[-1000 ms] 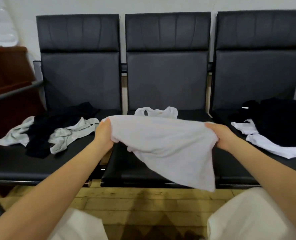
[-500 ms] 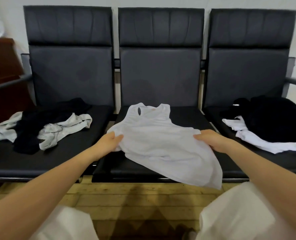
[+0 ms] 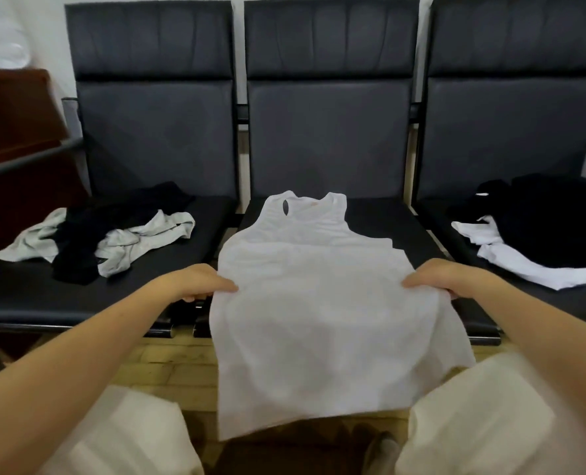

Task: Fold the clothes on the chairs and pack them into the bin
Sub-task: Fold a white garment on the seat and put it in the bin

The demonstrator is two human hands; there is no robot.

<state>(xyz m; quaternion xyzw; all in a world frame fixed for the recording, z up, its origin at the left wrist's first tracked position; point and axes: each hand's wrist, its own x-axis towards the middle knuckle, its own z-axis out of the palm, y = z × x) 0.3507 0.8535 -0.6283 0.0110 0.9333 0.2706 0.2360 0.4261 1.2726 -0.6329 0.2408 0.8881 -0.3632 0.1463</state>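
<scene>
Little is judged done: the white tank top (image 3: 305,303), spread unfolded on the middle chair (image 3: 329,138), is pinched at its sides by the left hand (image 3: 199,282) and right hand (image 3: 446,277), heaps remain left (image 3: 106,234) and right (image 3: 542,228), no bin is seen.

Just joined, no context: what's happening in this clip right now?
A person is laying a white tank top on the middle chair, straps toward the backrest, hem hanging over the front edge. The left hand and right hand each grip a side of it. Grey and black clothes lie crumpled on the left chair, black and white clothes on the right chair. No bin is in view.
</scene>
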